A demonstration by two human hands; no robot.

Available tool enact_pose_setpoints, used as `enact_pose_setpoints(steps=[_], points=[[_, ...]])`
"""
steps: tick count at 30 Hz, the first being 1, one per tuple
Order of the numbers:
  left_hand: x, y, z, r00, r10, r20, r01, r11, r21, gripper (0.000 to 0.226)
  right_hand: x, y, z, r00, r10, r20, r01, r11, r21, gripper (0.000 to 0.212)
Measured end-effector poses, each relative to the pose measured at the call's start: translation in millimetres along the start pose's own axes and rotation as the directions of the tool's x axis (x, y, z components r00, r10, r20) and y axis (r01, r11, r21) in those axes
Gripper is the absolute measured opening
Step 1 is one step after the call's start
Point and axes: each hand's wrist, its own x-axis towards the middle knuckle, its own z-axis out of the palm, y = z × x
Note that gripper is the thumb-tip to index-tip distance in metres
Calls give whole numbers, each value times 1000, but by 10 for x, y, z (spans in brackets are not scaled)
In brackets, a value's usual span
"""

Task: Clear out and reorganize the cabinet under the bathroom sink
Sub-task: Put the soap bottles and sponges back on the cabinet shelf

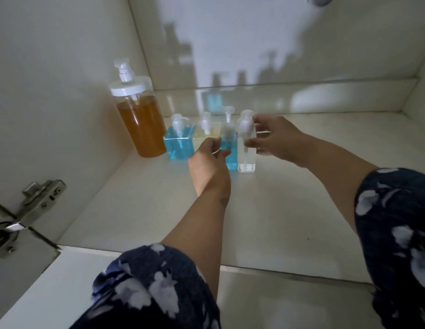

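Inside the white cabinet [159, 210], a row of pump bottles stands along the left back. A tall round bottle of orange liquid [141, 122] is at the far left. Beside it sit a square blue bottle [179, 146] and a pale yellow one [207, 131] behind. My left hand [210, 155] grips a taller blue bottle [231, 150] at its side. My right hand [273, 138] holds a clear bottle [247, 150] standing just right of it, fingers by its pump and body.
A metal door hinge [26, 210] sits at the lower left on the open door. The cabinet floor stretches bare to the right and front. A raised ledge [301, 96] runs along the back wall. Something grey [321, 0] hangs at the top.
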Motion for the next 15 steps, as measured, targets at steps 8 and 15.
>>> enact_pose_setpoints(steps=[8, 15], points=[[-50, 107, -295, 982, -35, 187, -14, 968, 252, 35, -184, -94, -192, 976, 200, 81, -148, 896, -419, 87], [-424, 395, -918, 814, -133, 565, -269, 777, 570, 24, -929, -599, -132, 913, 379, 151, -149, 655, -741, 67]])
